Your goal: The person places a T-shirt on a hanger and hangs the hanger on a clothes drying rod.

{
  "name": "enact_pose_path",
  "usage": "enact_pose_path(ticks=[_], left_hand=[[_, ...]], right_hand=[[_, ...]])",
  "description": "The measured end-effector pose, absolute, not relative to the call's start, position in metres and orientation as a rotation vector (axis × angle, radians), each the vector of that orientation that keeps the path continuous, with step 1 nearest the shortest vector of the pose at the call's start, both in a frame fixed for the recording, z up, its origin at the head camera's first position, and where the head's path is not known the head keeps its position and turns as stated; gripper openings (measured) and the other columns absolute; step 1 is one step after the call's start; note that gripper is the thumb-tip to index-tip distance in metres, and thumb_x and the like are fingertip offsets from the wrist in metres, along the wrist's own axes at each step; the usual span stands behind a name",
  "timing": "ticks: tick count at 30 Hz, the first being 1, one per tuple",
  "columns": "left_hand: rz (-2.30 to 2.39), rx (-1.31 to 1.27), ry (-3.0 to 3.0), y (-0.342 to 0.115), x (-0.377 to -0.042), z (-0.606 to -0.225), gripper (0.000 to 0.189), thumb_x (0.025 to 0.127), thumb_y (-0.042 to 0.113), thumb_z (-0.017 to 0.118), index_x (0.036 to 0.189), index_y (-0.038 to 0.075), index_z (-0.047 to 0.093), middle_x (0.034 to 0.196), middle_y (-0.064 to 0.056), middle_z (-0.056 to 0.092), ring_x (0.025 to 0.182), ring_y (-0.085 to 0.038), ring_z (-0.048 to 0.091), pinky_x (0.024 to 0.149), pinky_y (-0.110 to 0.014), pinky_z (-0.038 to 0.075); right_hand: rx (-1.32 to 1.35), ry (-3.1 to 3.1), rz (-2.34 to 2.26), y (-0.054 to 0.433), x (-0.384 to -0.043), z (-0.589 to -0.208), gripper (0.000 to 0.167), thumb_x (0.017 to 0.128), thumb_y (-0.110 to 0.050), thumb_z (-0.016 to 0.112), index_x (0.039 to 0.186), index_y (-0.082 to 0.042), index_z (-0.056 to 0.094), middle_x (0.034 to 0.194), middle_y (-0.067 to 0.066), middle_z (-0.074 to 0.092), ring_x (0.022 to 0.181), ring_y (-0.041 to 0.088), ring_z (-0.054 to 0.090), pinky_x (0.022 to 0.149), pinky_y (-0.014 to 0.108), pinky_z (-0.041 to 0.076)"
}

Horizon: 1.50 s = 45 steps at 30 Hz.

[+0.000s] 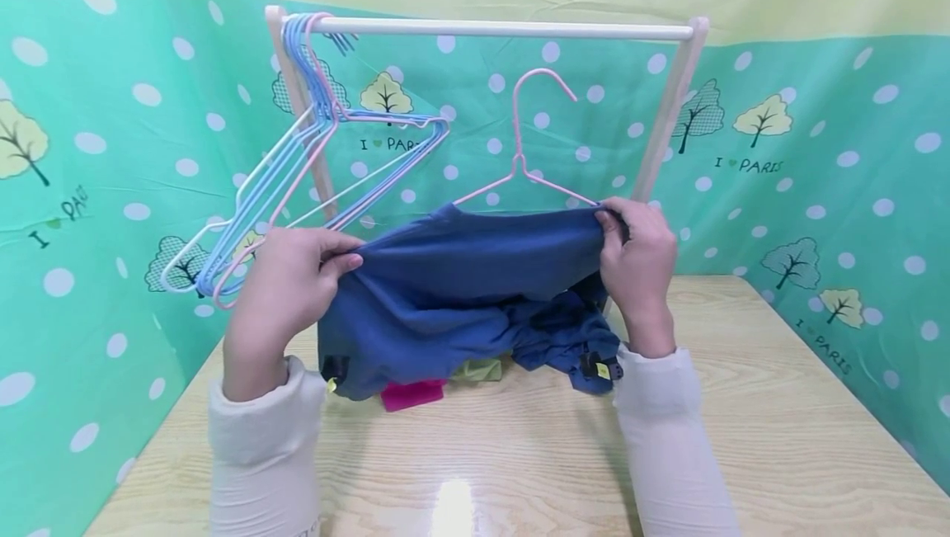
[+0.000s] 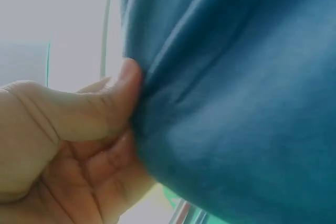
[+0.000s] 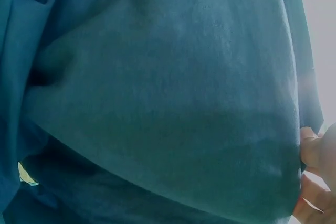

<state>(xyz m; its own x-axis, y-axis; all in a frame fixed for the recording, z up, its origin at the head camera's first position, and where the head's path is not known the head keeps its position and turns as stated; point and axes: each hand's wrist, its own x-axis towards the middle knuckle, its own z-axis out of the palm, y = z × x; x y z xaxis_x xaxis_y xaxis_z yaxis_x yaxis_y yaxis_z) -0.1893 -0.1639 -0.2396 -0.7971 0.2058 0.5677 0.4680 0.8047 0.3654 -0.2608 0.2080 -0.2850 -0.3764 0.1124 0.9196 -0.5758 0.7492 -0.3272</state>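
A dark blue shirt (image 1: 475, 256) hangs stretched between the two hands, raised above the table, its lower part bunched at the right. Thumb and fingers of the left hand (image 1: 297, 273) pinch its upper edge at the left; the left wrist view shows the thumb (image 2: 100, 111) pressed against the fabric. At the opposite end, the right hand (image 1: 641, 252) pinches the shirt's top edge. A pink wire hanger (image 1: 518, 137) rises from behind that edge, hook up, its right arm reaching the right fingertips. Its lower part is hidden by the cloth.
Several blue, white and pink hangers (image 1: 319, 120) hang at the left of a rack's white rail (image 1: 490, 27). Under the shirt, a magenta cloth (image 1: 412, 394) and a light green cloth (image 1: 478, 369) lie on the wooden table (image 1: 519, 471). Patterned green curtain surrounds it.
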Motion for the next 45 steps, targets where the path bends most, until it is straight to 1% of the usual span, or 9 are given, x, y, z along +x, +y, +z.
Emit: enact_pose_path(ticks=[4,7,15,19,26,33,40,42,45], left_hand=[[-0.572,-0.445,-2.513,-0.152,-0.189,-0.238,0.029,0.096,0.012,0.073,0.12,-0.004,0.072,0.116,-0.023,0.072,0.099,-0.041,0.069,0.087,-0.055,0.054],[-0.504,-0.408,-2.452,-0.138,-0.191,-0.24,0.036,0.096,0.017,0.073,0.125,-0.004,0.069,0.119,-0.024,0.069,0.108,-0.044,0.065,0.093,-0.058,0.051],[-0.444,-0.361,-2.253,-0.112,-0.2,-0.253,0.024,0.097,0.017,0.072,0.109,-0.003,0.076,0.1,-0.02,0.073,0.091,-0.037,0.067,0.078,-0.052,0.057],[-0.465,-0.332,-2.257,-0.11,-0.205,-0.256,0.018,0.097,0.014,0.072,0.105,-0.001,0.077,0.097,-0.018,0.074,0.088,-0.036,0.068,0.074,-0.051,0.057],[-0.561,-0.345,-2.284,-0.117,-0.207,-0.255,0.011,0.094,0.012,0.075,0.095,0.003,0.079,0.09,-0.015,0.076,0.078,-0.034,0.071,0.071,-0.051,0.057],[-0.53,-0.365,-2.284,-0.112,-0.206,-0.255,0.009,0.094,0.011,0.074,0.093,0.004,0.08,0.088,-0.013,0.076,0.075,-0.033,0.071,0.065,-0.05,0.056],[-0.485,-0.383,-2.244,-0.11,-0.207,-0.257,0.008,0.093,0.01,0.075,0.09,0.006,0.081,0.083,-0.011,0.075,0.072,-0.031,0.07,0.063,-0.048,0.055],[-0.471,-0.386,-2.241,-0.109,-0.207,-0.257,0.007,0.093,0.01,0.076,0.089,0.007,0.081,0.082,-0.011,0.074,0.071,-0.031,0.07,0.062,-0.047,0.055],[-0.456,-0.384,-2.244,-0.107,-0.206,-0.257,0.007,0.092,0.011,0.076,0.09,0.007,0.081,0.082,-0.01,0.074,0.071,-0.03,0.07,0.059,-0.046,0.055]], right_hand=[[0.368,-1.836,0.74,0.206,-0.261,-0.285,0.015,0.099,-0.009,0.067,0.104,0.003,0.075,0.099,0.02,0.074,0.092,0.039,0.066,0.086,0.049,0.049],[0.37,-1.842,0.72,0.205,-0.261,-0.286,0.015,0.099,-0.008,0.067,0.104,0.004,0.075,0.099,0.02,0.074,0.093,0.04,0.066,0.087,0.049,0.05],[0.405,-1.853,0.685,0.192,-0.258,-0.287,0.014,0.099,-0.009,0.068,0.104,0.002,0.074,0.1,0.019,0.073,0.094,0.04,0.064,0.087,0.051,0.049],[0.447,-1.861,0.657,0.189,-0.258,-0.287,0.015,0.1,-0.01,0.067,0.104,0.003,0.073,0.1,0.02,0.073,0.094,0.041,0.063,0.087,0.051,0.05],[0.462,-1.891,0.694,0.193,-0.258,-0.287,0.015,0.097,-0.008,0.07,0.106,0.004,0.073,0.102,0.021,0.073,0.094,0.04,0.063,0.086,0.05,0.05],[0.435,-1.972,0.692,0.195,-0.256,-0.287,0.018,0.098,-0.009,0.07,0.11,0.004,0.073,0.107,0.021,0.073,0.099,0.04,0.065,0.09,0.05,0.052],[0.441,-1.964,0.765,0.191,-0.25,-0.282,0.03,0.099,-0.016,0.07,0.121,0.004,0.07,0.117,0.02,0.072,0.11,0.037,0.065,0.099,0.05,0.05],[0.456,-1.939,0.776,0.188,-0.247,-0.281,0.03,0.099,-0.016,0.069,0.121,0.004,0.07,0.116,0.02,0.072,0.109,0.036,0.065,0.098,0.05,0.05],[0.5,-1.894,0.805,0.182,-0.244,-0.278,0.026,0.099,-0.015,0.069,0.117,0.003,0.072,0.109,0.019,0.073,0.102,0.034,0.066,0.092,0.047,0.052]])
